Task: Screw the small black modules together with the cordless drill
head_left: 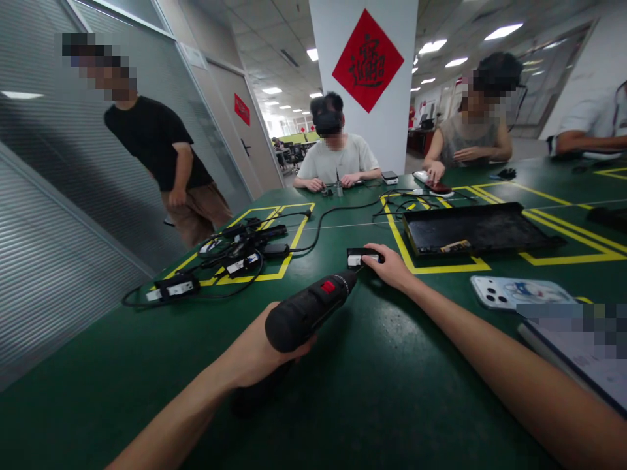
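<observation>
My left hand (257, 346) is wrapped round the grip of a black cordless drill (306, 312) with a red button on top. The drill points forward and right, and its tip is close to a small black block with a white label (354, 260). On that block's right end, my right hand (392, 267) closes its thumb and fingers, holding it at the table surface. Whether the bit touches the block I cannot tell.
Black boxes with white labels and tangled cables (240, 251) lie to the left. A black tray (480, 228) holds a small piece at right. Nearer are a phone (522, 292) and a flat device (578, 356). Two people sit opposite, another at far right; one person (157, 143) stands left.
</observation>
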`<state>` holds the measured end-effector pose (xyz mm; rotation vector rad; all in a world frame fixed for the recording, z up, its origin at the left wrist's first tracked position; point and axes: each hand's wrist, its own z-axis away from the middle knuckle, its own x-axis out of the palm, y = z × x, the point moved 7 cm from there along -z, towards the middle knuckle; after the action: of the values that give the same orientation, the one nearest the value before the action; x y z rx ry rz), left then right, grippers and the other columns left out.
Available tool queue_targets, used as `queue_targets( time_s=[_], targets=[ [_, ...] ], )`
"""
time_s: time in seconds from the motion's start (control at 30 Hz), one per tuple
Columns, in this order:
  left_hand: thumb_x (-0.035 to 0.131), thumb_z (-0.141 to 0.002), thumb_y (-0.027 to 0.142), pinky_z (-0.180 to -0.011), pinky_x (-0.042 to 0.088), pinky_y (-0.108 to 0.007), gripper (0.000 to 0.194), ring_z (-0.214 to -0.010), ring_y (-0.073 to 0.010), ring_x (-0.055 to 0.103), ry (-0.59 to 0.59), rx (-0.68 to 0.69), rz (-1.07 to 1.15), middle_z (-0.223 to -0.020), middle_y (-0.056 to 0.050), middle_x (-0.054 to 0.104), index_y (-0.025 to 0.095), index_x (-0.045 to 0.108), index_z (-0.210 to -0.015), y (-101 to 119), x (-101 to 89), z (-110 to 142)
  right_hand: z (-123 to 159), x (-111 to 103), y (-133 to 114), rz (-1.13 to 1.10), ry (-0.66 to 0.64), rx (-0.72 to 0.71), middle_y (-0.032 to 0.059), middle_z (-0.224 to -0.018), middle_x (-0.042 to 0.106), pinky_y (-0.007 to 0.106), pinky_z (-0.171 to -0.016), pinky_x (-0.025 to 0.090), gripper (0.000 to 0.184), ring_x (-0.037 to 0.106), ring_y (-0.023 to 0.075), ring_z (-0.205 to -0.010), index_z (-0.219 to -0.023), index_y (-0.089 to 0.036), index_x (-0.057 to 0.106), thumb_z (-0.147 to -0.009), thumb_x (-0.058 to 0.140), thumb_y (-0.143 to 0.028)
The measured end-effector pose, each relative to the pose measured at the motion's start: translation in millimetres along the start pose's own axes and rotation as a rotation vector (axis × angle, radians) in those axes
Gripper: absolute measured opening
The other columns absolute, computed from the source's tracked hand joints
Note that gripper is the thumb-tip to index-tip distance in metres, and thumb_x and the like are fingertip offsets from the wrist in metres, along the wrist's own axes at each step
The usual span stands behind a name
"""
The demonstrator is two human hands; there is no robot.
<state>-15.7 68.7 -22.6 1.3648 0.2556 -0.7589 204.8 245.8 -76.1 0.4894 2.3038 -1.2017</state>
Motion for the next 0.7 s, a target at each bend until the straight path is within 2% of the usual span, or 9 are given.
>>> queue_targets(
  time_s=[0.33,0.47,0.7],
  targets=[
    [0.065,-0.074,0.036,-0.054,0.047,-0.025,0.044,-0.061,-0.0150,0.058,0.017,0.065,0.049,-0.075,-0.002,0.063,0.021,0.053,-0.114,-7,-0.5,-1,1,-1,0,-0.021,0.006,0.019,0.0065,-0.109,0.064,0.040,-0.086,0.048,0.034,0.061,0.0196,-0.096,-0.116,-0.019,0.059,-0.088,0.056,-0.039],
    [0.063,-0.076,0.036,-0.052,0.045,-0.024,0.037,-0.060,-0.0150,0.057,-0.003,0.059,0.044,-0.072,-0.002,0.063,0.020,0.056,-0.109,-8,1.1,-2,0,-2,1,-0.033,0.024,0.027,0.0066,-0.107,0.065,0.036,-0.087,0.046,0.036,0.060,0.0205,-0.097,-0.116,-0.022,0.062,-0.085,0.055,-0.041],
    [0.064,-0.076,0.038,-0.055,0.045,-0.024,0.029,-0.059,-0.0126,0.054,-0.013,0.035,0.003,-0.068,0.000,0.060,0.016,0.058,-0.096,2,2.2,-1,0,-2,2,-0.037,0.029,0.022,0.0068,-0.107,0.064,0.036,-0.087,0.046,0.037,0.060,0.0209,-0.097,-0.116,-0.022,0.062,-0.085,0.055,-0.041]
  ],
)
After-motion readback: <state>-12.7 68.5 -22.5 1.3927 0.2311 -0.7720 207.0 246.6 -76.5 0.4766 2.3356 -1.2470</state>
